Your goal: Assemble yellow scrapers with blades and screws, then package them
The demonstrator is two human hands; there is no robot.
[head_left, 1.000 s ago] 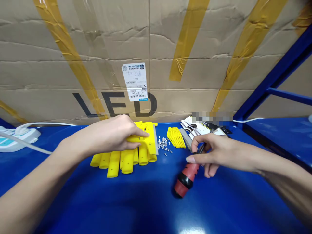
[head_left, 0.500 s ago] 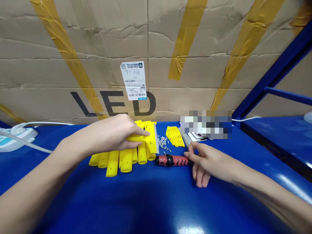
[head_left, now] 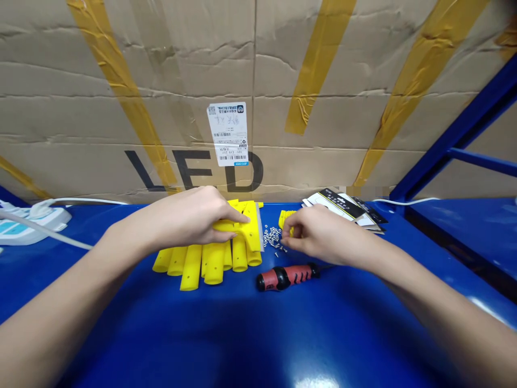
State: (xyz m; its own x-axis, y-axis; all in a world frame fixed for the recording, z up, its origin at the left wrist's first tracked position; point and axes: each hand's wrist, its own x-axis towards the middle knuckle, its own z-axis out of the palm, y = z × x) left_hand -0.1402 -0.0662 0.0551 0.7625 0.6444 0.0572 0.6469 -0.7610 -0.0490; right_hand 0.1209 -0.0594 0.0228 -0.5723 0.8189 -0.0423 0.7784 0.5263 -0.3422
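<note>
My left hand [head_left: 205,215] grips a yellow scraper [head_left: 253,229] with a thin metal blade along its right side, thumb and forefinger on its head. Beneath and in front of it several yellow tube handles [head_left: 191,269] lie side by side. My right hand [head_left: 319,231] is curled, its fingertips down at the right of a small heap of screws and nuts [head_left: 272,237]. Whatever its fingers pinch is hidden. Partly covered by this hand is a row of small yellow plates [head_left: 286,215]. A red and black screwdriver [head_left: 291,276] lies in front of the screws.
Printed cards [head_left: 339,205] are piled at the back right of the blue table [head_left: 226,334]. Behind stands a large taped cardboard box [head_left: 169,108]. A white power strip [head_left: 40,223] with cables is at the left; a blue metal frame [head_left: 448,134] rises at the right.
My right hand has left the screwdriver and moved up and left to the screws and yellow plates. The screwdriver is slightly turned. My left hand still holds the scraper. The view has shifted a little.
</note>
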